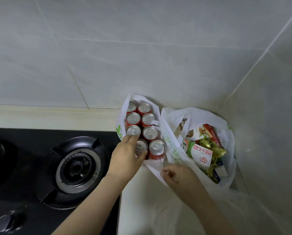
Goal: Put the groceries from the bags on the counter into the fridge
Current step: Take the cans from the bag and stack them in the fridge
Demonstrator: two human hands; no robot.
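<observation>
I am starting the unloading with the red cans (150,133), which are standing upright in two rows inside the white can bag (121,116) on the surface (136,200). My left grip (127,155) is curling round the nearest can (141,146), at 7 o'clock in the pack, thumb on one side and fingers over the far rim. My right grip (175,173) is pinching the bag's near edge at 5 o'clock, holding the mouth open. At 3 o'clock a second bag (201,116) is holding a milk carton (199,152) and gold packets (218,150). A burner (77,165) is sitting at 9 o'clock. Next, I judge, I am needing a straight lift clear of the neighbouring cans while pinning the plastic down. The fridge is out of view.
</observation>
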